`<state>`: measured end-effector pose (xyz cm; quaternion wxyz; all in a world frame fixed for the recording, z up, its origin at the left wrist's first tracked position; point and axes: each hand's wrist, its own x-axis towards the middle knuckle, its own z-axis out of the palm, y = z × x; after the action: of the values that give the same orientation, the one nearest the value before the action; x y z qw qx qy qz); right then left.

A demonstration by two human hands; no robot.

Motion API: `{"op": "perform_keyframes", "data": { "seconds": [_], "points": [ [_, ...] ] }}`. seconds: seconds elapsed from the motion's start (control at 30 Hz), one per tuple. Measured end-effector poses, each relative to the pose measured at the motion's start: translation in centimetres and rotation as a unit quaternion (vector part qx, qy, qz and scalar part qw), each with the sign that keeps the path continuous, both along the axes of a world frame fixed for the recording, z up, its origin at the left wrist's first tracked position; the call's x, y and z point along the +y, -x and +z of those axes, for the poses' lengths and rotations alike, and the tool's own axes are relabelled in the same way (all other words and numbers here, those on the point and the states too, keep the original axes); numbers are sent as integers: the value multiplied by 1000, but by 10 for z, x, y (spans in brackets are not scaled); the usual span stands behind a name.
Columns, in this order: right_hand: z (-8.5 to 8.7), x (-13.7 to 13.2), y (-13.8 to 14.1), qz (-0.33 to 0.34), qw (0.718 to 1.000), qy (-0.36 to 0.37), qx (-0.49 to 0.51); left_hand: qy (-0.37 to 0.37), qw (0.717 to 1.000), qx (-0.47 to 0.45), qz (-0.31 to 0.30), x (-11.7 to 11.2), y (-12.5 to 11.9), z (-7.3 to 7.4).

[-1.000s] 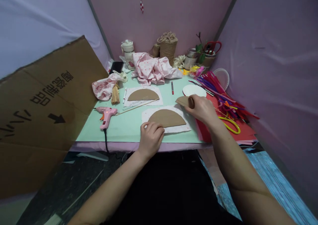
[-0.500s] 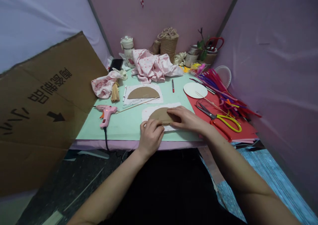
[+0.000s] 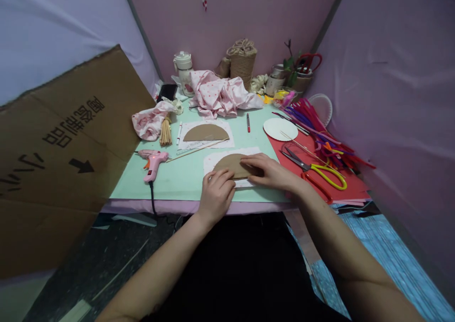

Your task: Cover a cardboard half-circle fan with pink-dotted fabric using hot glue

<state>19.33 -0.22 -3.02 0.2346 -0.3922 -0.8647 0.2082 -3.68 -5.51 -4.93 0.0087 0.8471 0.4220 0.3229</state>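
A brown cardboard half-circle lies under both my hands, on a white patterned piece of cloth or paper. My left hand rests with slightly bent fingers on its lower left part. From the right, my right hand reaches over it, fingers stretched across the face and thumb near the straight edge. Beyond them, a second cardboard half-circle lies on a similar white piece. A thin wooden stick lies between the two half-circles.
A pink glue gun lies left, its cord over the table edge. Yellow-handled scissors rest on red sheets at right, near a white disc. Pink cloth and twine stand behind. A large cardboard panel leans left.
The near cardboard half-circle lies flatter under my hands, its straight edge closer to the white piece. My fingers have shifted slightly on it; the view has moved a little.
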Motion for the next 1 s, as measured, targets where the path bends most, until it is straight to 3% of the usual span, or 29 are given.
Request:
{"op": "perform_keyframes", "data": {
  "seconds": [0.2,0.63,0.9,1.0],
  "points": [
    [-1,1,2,11,1000,-7,16,-37,999,-24,-15,2,0,-3],
    [-3,1,3,8,1000,3,23,-35,999,-29,-16,3,0,-5],
    [14,-12,-2,20,999,30,27,-3,1000,-6,4,8,-3,4],
    [13,-18,-1,5,1000,23,9,4,1000,12,11,11,-4,8]
  ]
}}
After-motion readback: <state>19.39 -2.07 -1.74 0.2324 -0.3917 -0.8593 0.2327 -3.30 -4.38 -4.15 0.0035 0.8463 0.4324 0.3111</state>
